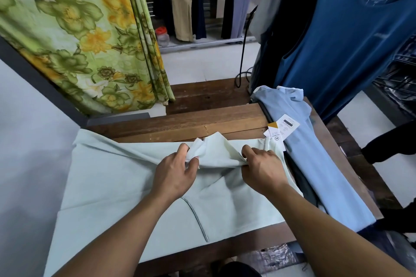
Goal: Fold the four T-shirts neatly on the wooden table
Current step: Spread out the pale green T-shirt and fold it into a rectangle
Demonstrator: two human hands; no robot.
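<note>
Fingers (182, 149) curled, pinching mint T-shirt (112, 175), perhaps sleeve (199, 149)

Two of each are showing
One mint T-shirt (108, 186) and one light-blue T-shirt (315, 164) are lying; one left hand (175, 175), one right hand (262, 170).

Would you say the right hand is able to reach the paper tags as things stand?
Probably yes: the tags lie uncovered just beyond the right hand, though it is busy gripping the green shirt.
</note>
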